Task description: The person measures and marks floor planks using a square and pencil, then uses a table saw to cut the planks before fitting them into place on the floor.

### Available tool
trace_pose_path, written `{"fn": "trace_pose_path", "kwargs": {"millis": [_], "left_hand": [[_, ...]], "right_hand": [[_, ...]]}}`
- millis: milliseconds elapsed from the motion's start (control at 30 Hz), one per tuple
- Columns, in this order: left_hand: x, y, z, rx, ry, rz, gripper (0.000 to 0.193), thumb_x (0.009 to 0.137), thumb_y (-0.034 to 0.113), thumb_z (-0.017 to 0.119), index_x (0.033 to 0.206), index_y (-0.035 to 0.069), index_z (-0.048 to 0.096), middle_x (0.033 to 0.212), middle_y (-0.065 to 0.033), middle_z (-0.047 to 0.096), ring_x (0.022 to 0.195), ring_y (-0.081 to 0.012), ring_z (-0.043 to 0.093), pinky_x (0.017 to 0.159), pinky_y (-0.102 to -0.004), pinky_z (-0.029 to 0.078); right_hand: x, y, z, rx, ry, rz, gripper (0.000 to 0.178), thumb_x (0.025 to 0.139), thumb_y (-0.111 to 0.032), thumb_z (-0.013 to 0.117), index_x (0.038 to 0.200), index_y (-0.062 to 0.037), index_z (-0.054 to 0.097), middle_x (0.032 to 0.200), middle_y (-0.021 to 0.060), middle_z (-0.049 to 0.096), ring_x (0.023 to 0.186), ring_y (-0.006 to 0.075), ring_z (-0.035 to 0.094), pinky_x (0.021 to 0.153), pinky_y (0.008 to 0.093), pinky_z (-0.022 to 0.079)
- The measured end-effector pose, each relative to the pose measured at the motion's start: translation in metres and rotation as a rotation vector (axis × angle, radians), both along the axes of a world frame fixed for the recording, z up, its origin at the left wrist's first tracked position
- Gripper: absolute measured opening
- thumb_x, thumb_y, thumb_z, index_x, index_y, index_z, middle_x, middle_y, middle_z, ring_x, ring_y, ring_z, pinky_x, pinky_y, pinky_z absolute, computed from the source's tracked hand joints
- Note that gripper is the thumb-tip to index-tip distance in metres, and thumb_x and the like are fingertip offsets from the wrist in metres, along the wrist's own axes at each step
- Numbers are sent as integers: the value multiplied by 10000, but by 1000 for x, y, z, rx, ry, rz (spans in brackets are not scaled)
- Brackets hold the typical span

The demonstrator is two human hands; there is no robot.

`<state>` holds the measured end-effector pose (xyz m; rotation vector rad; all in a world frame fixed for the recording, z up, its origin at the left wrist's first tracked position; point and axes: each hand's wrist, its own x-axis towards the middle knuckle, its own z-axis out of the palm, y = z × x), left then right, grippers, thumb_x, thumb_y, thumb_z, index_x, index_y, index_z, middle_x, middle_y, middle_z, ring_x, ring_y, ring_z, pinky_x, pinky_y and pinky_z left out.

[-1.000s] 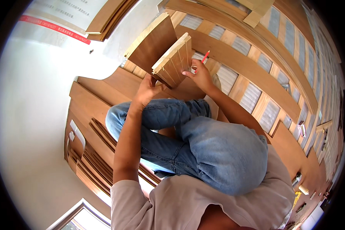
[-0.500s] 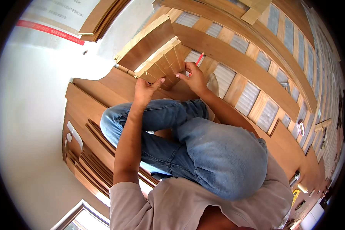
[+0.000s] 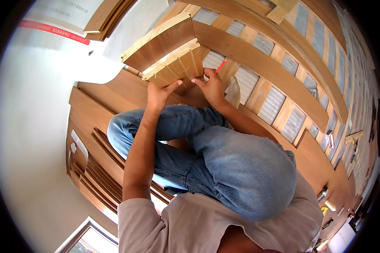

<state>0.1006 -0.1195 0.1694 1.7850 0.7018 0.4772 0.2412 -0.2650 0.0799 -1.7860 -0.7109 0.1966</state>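
A short floorboard piece is held tilted up in front of me, its grooved tan face toward me and its pale cut edge on top. My left hand grips its near edge at the left, thumb on the grooved face. Near the right corner, my right hand pinches the same edge. A red pencil sticks out from the fingers of that right hand. Just beyond rises a second short board with a smooth brown face and a pale rough edge; whether the two pieces touch, I cannot tell.
Wooden battens with silvery sheeting between them cover the floor at right, long planks lying across. Stacked boards lie at left beside the white wall. My bent knees are close below the hands. Tools lie at far right.
The held piece and the board beyond have shifted slightly left and away, both hands moving with the held piece. The pencil stays in the right hand.
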Motion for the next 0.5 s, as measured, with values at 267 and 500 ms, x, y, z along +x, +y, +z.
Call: {"fn": "trace_pose_path", "kwargs": {"millis": [267, 500], "left_hand": [[6, -5, 8, 13, -91, 18, 355, 805, 112, 860, 1090, -38, 710, 1011, -86, 755, 906, -141, 659, 815, -285, 535], [8, 0, -1, 12, -119, -9, 349, 812, 102, 854, 1083, -53, 698, 1005, -84, 752, 896, -131, 652, 814, -282, 535]], "right_hand": [[-6, 1, -1, -29, -42, -45, 517, 777, -220, 860, 1198, -31, 629, 1072, 164, 670, 995, 346, 649, 866, 409, 526], [22, -12, 2, 101, 6, 95, 534, 869, -133, 767, 1313, -1, 501, 1244, 169, 677, 1113, 250, 665, 876, 346, 544]]}}
